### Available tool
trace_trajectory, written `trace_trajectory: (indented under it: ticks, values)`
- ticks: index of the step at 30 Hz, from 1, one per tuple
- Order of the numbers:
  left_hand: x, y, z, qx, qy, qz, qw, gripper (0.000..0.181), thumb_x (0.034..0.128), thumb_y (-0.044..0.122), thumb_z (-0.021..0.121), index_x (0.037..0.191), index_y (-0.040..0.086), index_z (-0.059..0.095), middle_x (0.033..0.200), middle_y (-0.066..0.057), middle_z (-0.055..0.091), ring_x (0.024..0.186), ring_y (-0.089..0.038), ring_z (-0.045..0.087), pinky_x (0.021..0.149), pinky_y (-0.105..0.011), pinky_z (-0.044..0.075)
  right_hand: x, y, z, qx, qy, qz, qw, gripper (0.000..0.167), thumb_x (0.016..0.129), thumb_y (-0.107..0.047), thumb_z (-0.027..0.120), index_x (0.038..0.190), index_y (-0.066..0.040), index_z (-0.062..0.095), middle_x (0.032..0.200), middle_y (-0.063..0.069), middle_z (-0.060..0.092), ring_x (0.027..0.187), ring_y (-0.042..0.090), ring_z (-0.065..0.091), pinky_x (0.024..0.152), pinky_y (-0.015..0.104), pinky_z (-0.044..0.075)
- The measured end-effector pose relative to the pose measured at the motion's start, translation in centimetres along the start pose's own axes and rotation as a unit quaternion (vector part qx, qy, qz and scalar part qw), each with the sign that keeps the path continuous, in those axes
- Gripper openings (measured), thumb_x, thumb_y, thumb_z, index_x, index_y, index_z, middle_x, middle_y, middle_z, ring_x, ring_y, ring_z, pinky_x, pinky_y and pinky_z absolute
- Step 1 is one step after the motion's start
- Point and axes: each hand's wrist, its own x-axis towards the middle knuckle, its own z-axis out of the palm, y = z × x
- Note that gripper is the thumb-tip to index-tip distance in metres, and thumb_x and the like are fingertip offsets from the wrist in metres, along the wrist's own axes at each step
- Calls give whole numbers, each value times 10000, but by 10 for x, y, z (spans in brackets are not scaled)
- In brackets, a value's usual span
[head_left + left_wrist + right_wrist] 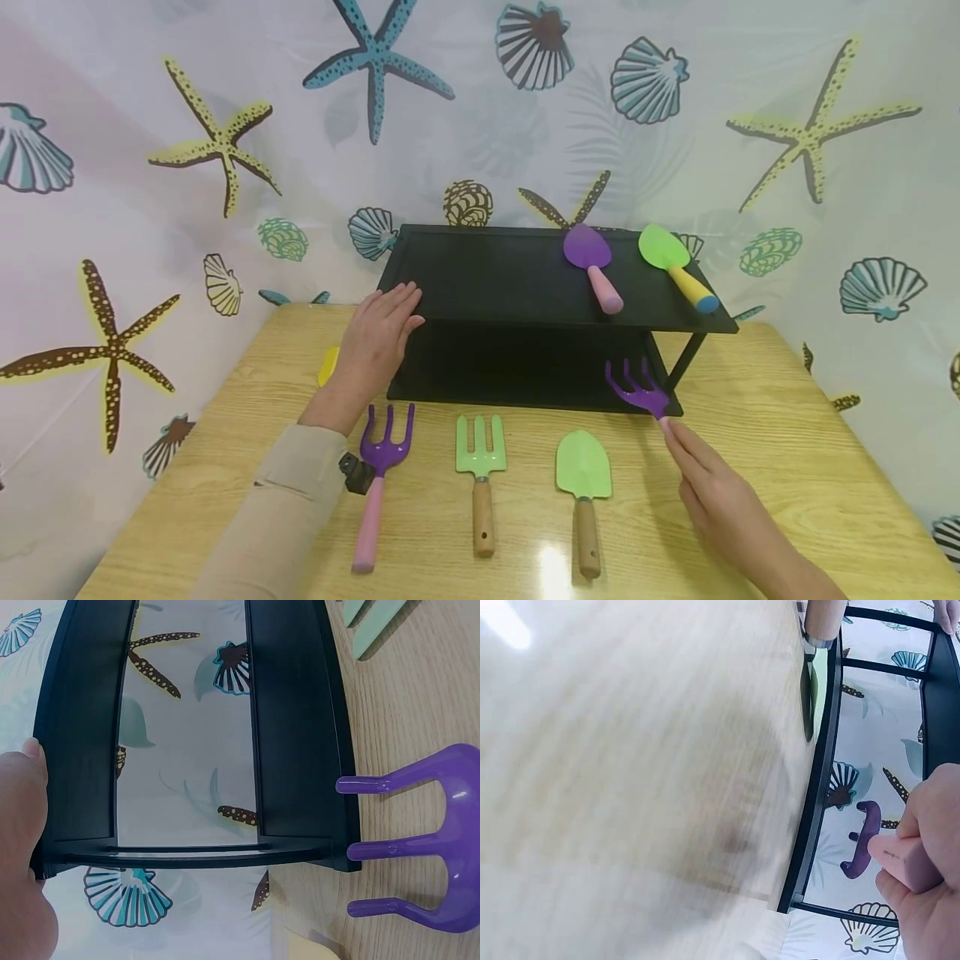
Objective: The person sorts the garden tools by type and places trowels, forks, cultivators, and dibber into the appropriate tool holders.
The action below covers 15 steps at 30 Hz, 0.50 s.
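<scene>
A small purple hand fork [643, 393] with a pink handle [904, 861] is held in my right hand [723, 492]. Its tines point at the right part of the lower level of a black two-level shelf [480, 271]; whether they touch it I cannot tell. My left hand [377, 342] rests on the left front corner of the upper level, fingers straight. On that level, toward the right, lie a purple trowel [587, 247] with a pink handle and a green trowel [663, 247] with a yellow, blue-ended handle.
In front of the shelf lie another purple hand fork [384, 452], a green hand fork [481, 458] with a wooden handle and a green trowel [583, 467]. A yellow piece [327, 367], mostly hidden, shows behind my left wrist. Patterned cloth [480, 108] hangs behind the table.
</scene>
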Motion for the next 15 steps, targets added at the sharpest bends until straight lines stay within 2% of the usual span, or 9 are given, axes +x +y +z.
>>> trace_trajectory:
  ticks: [2, 4, 6, 9, 11, 13, 15]
  values:
    - [0, 0, 0, -14, 20, 0, 10000, 488, 1024, 269, 534, 1466, 73, 475, 1527, -94, 477, 1437, -259, 426, 1235, -435, 272, 4, 3, 1, -62, -60, 8, 10000, 542, 1076, -240, 223, 1358, 111, 524, 1456, 215, 512, 1405, 110, 402, 1121, 36, 226]
    - [0, 0, 0, -22, 21, -6, 10000, 487, 1023, 263, 537, 1466, 73, 475, 1526, -95, 478, 1437, -260, 427, 1235, -434, 272, 7, 6, 3, -98, -135, 22, 9999, 434, 1052, -138, 347, 1362, 111, 520, 1457, 222, 508, 1375, 204, 472, 1130, 38, 208]
    - [-1, 0, 0, -21, -8, -21, 10000, 488, 1022, 259, 538, 1468, 72, 472, 1529, -95, 474, 1438, -263, 426, 1237, -434, 268, 11, 8, 4, -162, -236, 55, 9996, 411, 966, 2, 483, 1359, 117, 520, 1456, 231, 505, 1313, 309, 539, 1129, 35, 188]
    - [-1, 1, -1, -19, -49, -45, 10000, 491, 1023, 263, 535, 1471, 74, 467, 1533, -94, 468, 1441, -262, 421, 1239, -434, 263, 17, 11, 8, -275, -376, 116, 9988, 598, 752, 154, 616, 1343, 135, 525, 1426, 262, 516, 1205, 422, 595, 1081, 181, 409]
    - [-1, 1, -1, -19, -49, -49, 10000, 492, 1022, 263, 539, 1472, 76, 467, 1534, -93, 467, 1441, -261, 421, 1238, -437, 266, 21, 13, 10, -324, -464, 154, 9983, 614, 729, 171, 637, 1332, 150, 525, 1407, 284, 520, 1173, 456, 600, 984, 321, 504]
    - [-1, 1, -1, -8, -49, -53, 10000, 494, 1023, 269, 536, 1473, 78, 465, 1536, -91, 466, 1443, -258, 418, 1238, -435, 265, 24, 15, 12, -351, -555, 184, 9977, 597, 742, 167, 633, 1328, 162, 520, 1392, 306, 520, 1167, 472, 597, 850, 456, 543]
    - [0, 1, -1, 1, -50, -52, 10000, 494, 1022, 265, 538, 1474, 79, 464, 1537, -89, 465, 1445, -256, 416, 1239, -433, 263, 27, 18, 15, -309, -672, 258, 9969, 573, 766, 166, 626, 1327, 174, 512, 1393, 323, 509, 1176, 489, 585, 847, 488, 553]
